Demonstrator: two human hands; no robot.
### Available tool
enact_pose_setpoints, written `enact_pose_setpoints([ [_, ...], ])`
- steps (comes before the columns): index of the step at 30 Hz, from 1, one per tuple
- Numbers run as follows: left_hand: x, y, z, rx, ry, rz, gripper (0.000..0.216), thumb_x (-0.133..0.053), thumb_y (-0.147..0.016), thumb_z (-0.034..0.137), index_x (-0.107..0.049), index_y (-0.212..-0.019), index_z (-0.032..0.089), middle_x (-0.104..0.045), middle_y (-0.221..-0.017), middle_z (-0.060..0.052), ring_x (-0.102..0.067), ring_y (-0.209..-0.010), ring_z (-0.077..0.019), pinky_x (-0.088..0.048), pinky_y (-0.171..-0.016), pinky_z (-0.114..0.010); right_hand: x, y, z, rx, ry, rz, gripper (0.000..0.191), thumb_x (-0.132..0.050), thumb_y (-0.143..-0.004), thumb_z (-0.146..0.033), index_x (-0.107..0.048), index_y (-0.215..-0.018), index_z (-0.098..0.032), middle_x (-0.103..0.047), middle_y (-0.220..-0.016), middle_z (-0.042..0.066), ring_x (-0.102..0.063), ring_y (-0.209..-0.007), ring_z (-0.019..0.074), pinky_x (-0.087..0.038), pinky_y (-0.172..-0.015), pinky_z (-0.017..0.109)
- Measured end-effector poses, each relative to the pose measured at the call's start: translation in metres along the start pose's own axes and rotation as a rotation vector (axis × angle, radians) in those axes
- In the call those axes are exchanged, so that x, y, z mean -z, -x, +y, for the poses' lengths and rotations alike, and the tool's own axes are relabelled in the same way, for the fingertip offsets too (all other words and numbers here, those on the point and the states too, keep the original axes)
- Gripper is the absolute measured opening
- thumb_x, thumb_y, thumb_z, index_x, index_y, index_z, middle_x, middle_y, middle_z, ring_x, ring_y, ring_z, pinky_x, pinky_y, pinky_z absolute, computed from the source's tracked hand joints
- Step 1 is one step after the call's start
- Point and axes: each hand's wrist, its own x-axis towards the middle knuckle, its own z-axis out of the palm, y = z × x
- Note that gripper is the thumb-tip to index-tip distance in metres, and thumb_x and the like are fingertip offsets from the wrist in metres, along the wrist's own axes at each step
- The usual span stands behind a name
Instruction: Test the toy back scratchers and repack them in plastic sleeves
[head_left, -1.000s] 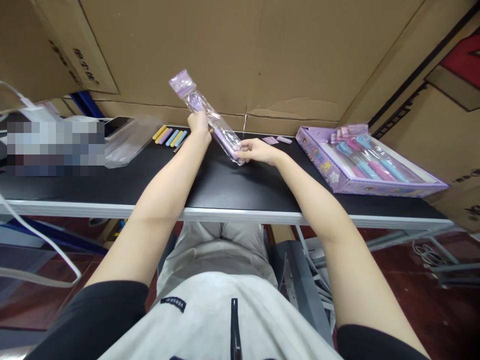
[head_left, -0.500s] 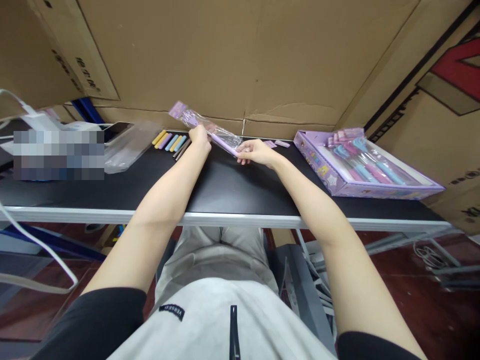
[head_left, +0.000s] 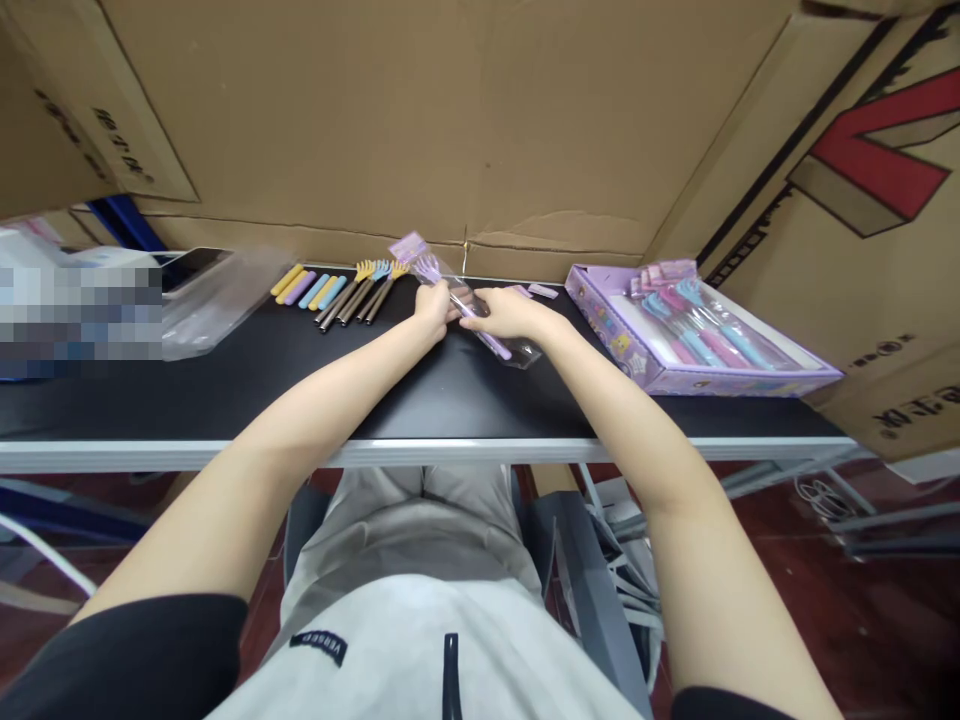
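Observation:
A purple back scratcher [head_left: 491,342] lies slanted in a clear plastic bag [head_left: 525,353] with a purple header card [head_left: 407,247] at its far end. My left hand [head_left: 433,308] is closed on it just below the claw head. My right hand [head_left: 507,313] pinches its middle through or along the bag; which of these, I cannot tell. Left of my hands lie several metal back scratcher rods [head_left: 367,297] with yellow and blue claw heads. Beside them is a row of yellow, purple and blue handle sleeves [head_left: 306,288].
A purple display box [head_left: 652,380] on the right holds several bagged back scratchers [head_left: 712,325]. Small purple cards [head_left: 541,291] lie behind my right hand. Clear bags [head_left: 217,310] lie at left on the black table [head_left: 450,410]. Cardboard walls [head_left: 450,120] close off the back.
My hands have come closer together, and the back scratcher now slants more steeply, its handle end nearer the table's front edge. The rods' claw heads have come into sight. The view has turned slightly right.

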Motion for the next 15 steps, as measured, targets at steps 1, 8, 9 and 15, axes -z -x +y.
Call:
enact_pose_setpoints([
  [1, -0.002, 0.003, -0.002, 0.005, -0.008, -0.011, 0.019, -0.056, -0.105, 0.011, -0.066, -0.120, 0.017, -0.085, -0.098, -0.012, -0.086, -0.095, -0.0241, -0.069, -0.084, -0.030, -0.002, 0.004, -0.001, 0.005, 0.041, -0.001, 0.031, -0.088, -0.089, -0.027, -0.078, -0.117, -0.015, -0.081, -0.126, 0.021, -0.076, -0.121, 0.0354, -0.056, -0.099, 0.035],
  [8, -0.029, 0.020, -0.012, 0.064, -0.113, -0.166, 0.017, -0.048, -0.107, 0.009, -0.062, -0.108, 0.019, -0.084, -0.091, -0.010, -0.085, -0.094, -0.0220, -0.067, -0.087, -0.030, 0.002, 0.035, 0.022, -0.040, 0.000, 0.058, 0.032, -0.065, -0.091, -0.005, -0.080, -0.117, -0.017, -0.083, -0.110, 0.014, -0.077, -0.109, 0.0319, -0.054, -0.094, 0.033],
  [9, -0.034, 0.021, -0.014, 0.067, -0.132, -0.209, 0.015, -0.050, -0.107, 0.012, -0.062, -0.108, 0.020, -0.084, -0.092, -0.010, -0.085, -0.094, -0.0227, -0.067, -0.087, -0.030, 0.006, 0.039, 0.031, -0.037, -0.033, 0.087, 0.031, -0.064, -0.091, -0.004, -0.081, -0.113, -0.018, -0.084, -0.107, 0.013, -0.077, -0.110, 0.0317, -0.054, -0.096, 0.033],
  [15, -0.054, 0.034, -0.027, 0.022, -0.398, -0.392, 0.021, -0.051, -0.113, 0.032, -0.062, -0.100, 0.020, -0.079, -0.082, -0.009, -0.079, -0.071, -0.0209, -0.057, -0.065, -0.026, 0.057, 0.066, 0.079, -0.205, -0.065, 0.305, 0.022, -0.075, -0.086, -0.008, -0.083, -0.105, -0.017, -0.083, -0.098, 0.012, -0.076, -0.107, 0.0350, -0.056, -0.097, 0.038],
])
